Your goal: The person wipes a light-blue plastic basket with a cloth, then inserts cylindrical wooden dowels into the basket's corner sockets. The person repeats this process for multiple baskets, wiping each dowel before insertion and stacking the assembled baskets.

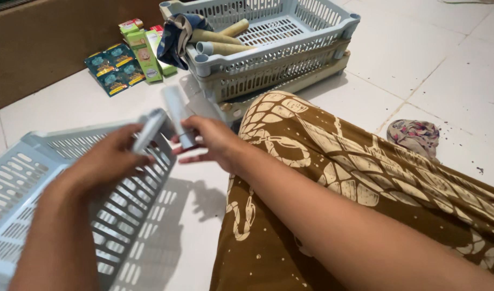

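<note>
A: The right hand (212, 141) pinches a pale tube (178, 114) at centre frame; the left hand (115, 161) closes on a second grey tube (150, 129) over the tilted crate (36, 167).

B: Steadier, firmer grips would help; both blur.

I see an evenly lit, fairly bright scene; the white tiled floor (419, 64) reflects soft light without harsh glare. Shadows fall towards me under the grey crate (53, 178). Motion blur smears both hands and the tubes they hold; the background stays reasonably sharp.
</note>
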